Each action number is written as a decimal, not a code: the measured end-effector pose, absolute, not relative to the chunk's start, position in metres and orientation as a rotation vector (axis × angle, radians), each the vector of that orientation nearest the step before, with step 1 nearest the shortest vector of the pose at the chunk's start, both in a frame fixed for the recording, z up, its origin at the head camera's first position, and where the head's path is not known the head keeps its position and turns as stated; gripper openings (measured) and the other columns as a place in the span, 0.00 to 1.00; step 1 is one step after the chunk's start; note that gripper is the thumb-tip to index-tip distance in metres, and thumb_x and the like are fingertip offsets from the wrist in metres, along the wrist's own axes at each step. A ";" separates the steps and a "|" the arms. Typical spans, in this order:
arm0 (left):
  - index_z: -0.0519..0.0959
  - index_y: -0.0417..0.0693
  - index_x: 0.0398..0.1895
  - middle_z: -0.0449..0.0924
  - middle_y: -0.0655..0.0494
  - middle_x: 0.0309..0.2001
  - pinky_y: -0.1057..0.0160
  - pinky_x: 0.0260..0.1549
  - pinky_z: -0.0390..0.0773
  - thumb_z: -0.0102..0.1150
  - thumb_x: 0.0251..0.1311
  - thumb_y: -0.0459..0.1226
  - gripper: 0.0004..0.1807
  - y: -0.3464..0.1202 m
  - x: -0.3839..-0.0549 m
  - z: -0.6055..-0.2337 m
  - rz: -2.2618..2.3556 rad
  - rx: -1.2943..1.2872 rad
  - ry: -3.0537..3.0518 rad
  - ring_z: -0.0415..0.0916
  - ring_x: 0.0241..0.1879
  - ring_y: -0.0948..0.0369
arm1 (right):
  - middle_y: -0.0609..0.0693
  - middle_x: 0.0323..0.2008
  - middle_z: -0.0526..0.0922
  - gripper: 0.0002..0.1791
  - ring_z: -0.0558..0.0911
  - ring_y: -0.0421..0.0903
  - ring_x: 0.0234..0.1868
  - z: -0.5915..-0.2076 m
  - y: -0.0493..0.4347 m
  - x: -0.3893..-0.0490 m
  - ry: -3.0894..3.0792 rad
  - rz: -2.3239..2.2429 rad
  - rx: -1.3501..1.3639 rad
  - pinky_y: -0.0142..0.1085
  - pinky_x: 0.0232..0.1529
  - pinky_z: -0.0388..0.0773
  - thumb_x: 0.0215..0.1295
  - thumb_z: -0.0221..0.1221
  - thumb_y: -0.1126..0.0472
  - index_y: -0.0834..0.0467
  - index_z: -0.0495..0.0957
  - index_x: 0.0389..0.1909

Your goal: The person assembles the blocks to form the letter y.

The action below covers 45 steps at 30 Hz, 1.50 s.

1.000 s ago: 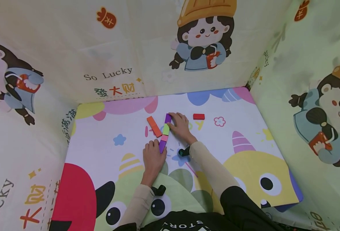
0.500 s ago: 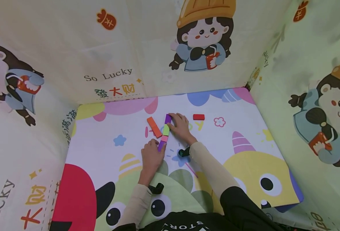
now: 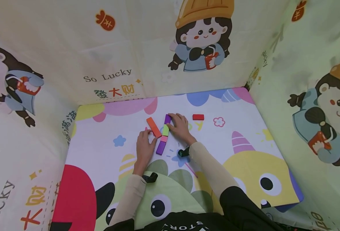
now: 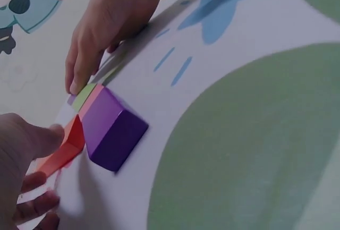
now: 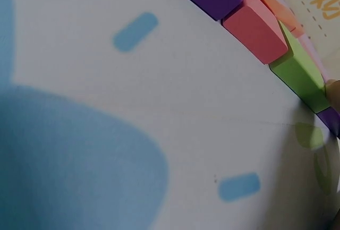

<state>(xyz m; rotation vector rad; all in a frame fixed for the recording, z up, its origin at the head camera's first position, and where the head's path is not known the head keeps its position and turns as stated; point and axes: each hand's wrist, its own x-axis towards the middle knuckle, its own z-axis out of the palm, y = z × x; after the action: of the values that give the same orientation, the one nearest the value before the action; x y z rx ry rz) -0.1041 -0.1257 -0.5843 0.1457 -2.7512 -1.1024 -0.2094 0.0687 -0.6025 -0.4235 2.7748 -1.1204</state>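
A row of toy blocks lies on the printed mat: a far purple block (image 3: 168, 119), a green block (image 3: 165, 130), a pink block (image 3: 164, 138) and a near purple block (image 3: 161, 148). My right hand (image 3: 180, 128) holds the far purple block, its forefinger at the far end and its thumb by the green block. An orange block piece (image 3: 153, 126) slants off to the left, its near end close to the pink block. My left hand (image 3: 145, 147) straddles that near end, thumb and fingers spread apart. The left thumb (image 4: 50, 137) overlaps the orange piece in the left wrist view.
A red block (image 3: 198, 117) lies alone at the back right of the mat (image 3: 94, 144). Printed cloth walls (image 3: 146, 48) stand behind and on both sides. Each wrist wears a small black camera.
My left hand has let go of the near purple block and moved left and away from me to the orange piece. That purple block now slants slightly more left. My right hand stays put.
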 end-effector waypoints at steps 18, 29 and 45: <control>0.69 0.56 0.77 0.49 0.44 0.85 0.31 0.76 0.50 0.71 0.63 0.50 0.39 -0.159 -0.144 -0.602 -0.992 -0.298 -2.936 0.48 0.82 0.38 | 0.46 0.79 0.66 0.33 0.52 0.54 0.83 -0.604 0.067 -0.209 2.773 -1.110 -0.418 0.57 0.82 0.38 0.77 0.57 0.47 0.46 0.62 0.79; 0.72 0.52 0.75 0.50 0.43 0.84 0.31 0.76 0.51 0.71 0.63 0.48 0.37 -0.157 -0.143 -0.600 -1.010 -0.305 -2.904 0.49 0.82 0.38 | 0.47 0.79 0.66 0.33 0.52 0.54 0.84 -0.603 0.068 -0.208 2.773 -1.110 -0.410 0.58 0.82 0.38 0.77 0.57 0.47 0.45 0.62 0.79; 0.72 0.54 0.76 0.51 0.44 0.84 0.32 0.75 0.52 0.70 0.64 0.51 0.37 -0.161 -0.145 -0.603 -1.008 -0.324 -2.901 0.51 0.82 0.42 | 0.47 0.79 0.66 0.33 0.52 0.54 0.83 -0.605 0.067 -0.209 2.777 -1.111 -0.408 0.58 0.82 0.37 0.77 0.57 0.46 0.46 0.62 0.79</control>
<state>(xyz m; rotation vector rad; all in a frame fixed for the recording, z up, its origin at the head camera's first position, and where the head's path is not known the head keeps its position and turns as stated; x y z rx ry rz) -0.1448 -0.1613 -0.6028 -0.3239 -2.9012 -1.0084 -0.2091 0.0672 -0.6049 -0.4083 2.7775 -1.1114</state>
